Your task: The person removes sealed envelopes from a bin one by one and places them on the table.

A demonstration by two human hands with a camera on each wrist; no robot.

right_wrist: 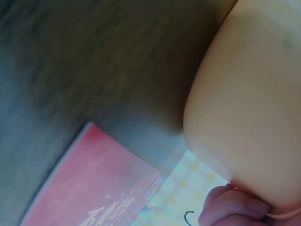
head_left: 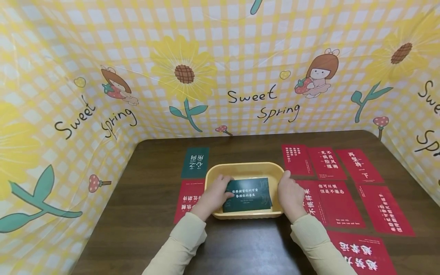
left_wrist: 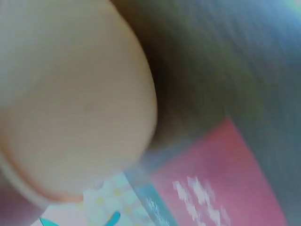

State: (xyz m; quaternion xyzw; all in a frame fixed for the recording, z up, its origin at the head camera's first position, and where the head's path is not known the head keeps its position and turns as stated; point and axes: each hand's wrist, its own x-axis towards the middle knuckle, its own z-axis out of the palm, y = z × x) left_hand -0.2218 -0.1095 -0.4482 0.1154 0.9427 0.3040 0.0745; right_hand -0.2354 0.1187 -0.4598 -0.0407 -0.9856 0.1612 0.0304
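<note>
A pale yellow plastic tray (head_left: 247,167) with rounded corners is between the two hands, over the dark wooden table. Inside it lies a dark green card (head_left: 246,194) with white lettering, a pale edge showing beneath it. At the left end, the left hand (head_left: 215,193) holds the tray, its thumb reaching inside over the card's left edge. The right hand (head_left: 290,193) grips the right rim, thumb on top. Both wrist views are blurred; the tray wall (left_wrist: 89,99) fills much of the left one, and curled fingers (right_wrist: 233,207) show at the rim in the right one.
Left of the tray lie a green card (head_left: 195,162) and a red card (head_left: 187,198). Several red cards (head_left: 361,164) are laid out in rows at the right, one (head_left: 361,252) nearer the front. A yellow checked cloth (head_left: 240,68) hangs around the table's back and sides.
</note>
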